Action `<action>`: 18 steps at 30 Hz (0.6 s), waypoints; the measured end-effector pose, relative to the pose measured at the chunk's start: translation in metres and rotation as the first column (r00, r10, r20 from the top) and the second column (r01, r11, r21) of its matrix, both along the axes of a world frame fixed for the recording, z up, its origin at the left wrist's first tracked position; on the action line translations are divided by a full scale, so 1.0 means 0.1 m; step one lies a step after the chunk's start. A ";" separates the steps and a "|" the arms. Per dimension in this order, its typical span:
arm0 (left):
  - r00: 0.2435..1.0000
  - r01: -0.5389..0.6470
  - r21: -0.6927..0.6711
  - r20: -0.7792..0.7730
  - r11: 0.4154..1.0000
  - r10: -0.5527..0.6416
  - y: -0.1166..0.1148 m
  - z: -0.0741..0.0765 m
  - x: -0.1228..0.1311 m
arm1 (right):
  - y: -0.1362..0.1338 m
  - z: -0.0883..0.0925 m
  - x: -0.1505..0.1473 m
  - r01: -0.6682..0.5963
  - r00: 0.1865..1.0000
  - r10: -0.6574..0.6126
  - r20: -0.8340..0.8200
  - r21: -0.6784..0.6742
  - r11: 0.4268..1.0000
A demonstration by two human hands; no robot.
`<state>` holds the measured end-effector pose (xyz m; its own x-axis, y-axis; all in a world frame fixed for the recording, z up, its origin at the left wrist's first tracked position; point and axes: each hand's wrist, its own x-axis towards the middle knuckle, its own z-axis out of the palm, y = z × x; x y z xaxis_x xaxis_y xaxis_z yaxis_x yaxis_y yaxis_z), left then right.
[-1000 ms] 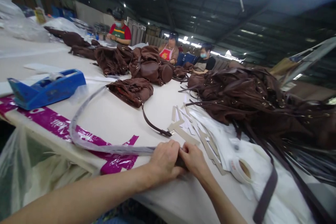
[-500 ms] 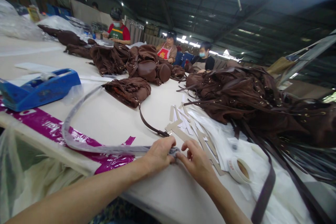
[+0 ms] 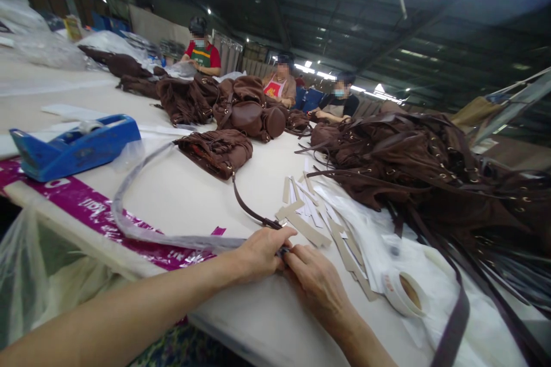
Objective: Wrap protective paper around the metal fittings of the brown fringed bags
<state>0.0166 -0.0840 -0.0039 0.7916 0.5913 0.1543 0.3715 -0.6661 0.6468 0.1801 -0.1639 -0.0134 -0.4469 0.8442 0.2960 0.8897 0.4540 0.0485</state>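
A small dark brown bag [image 3: 219, 152] lies on the table in front of my hands. From its left side a strap in a clear plastic sleeve [image 3: 118, 200] loops round to my hands. My left hand [image 3: 260, 252] is closed on the sleeved strap near its end. Close against it, my right hand [image 3: 316, 275] pinches the same end, which its fingers partly hide. Just beyond my fingers lies a short brown strap with a buckle [image 3: 272, 222], running from the bag's right side.
A blue tape dispenser [image 3: 77, 146] stands at the left, by purple printed tape [image 3: 88, 206] along the table edge. Grey card strips [image 3: 307, 229], a white tape roll [image 3: 404, 293] and a large pile of brown bags [image 3: 408, 155] lie at the right. Several co-workers sit beyond.
My right hand has turned over and moved in against my left, its fingers closing on the sleeved strap's end. The whole view has shifted slightly.
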 end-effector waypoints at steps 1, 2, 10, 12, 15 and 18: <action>0.999 -0.008 0.042 -0.048 0.999 0.010 0.02 0.02 -0.02 | 0.00 0.01 -0.02 0.032 0.999 -0.032 0.005 -0.018 0.999; 0.993 -0.012 0.078 -0.112 0.997 0.021 0.04 0.05 -0.05 | 0.00 0.02 -0.03 0.063 0.998 -0.062 0.008 -0.044 0.997; 0.903 -0.131 0.217 -0.376 0.967 0.207 0.03 0.24 -0.20 | 0.12 0.17 -0.45 0.471 0.874 -0.485 -0.012 -0.218 0.855; 0.905 -0.174 0.239 -0.343 0.955 0.251 -0.08 0.16 -0.17 | 0.19 0.19 -0.59 0.561 0.797 -0.598 -0.084 -0.266 0.784; 0.913 -0.276 0.238 -0.239 0.931 0.332 -0.22 0.01 -0.13 | 0.29 0.20 -0.64 0.534 0.717 -0.641 -0.273 -0.375 0.758; 0.909 -0.306 0.244 -0.213 0.920 0.359 -0.33 -0.05 -0.11 | 0.34 0.20 -0.49 0.388 0.697 -0.582 -0.419 -0.463 0.797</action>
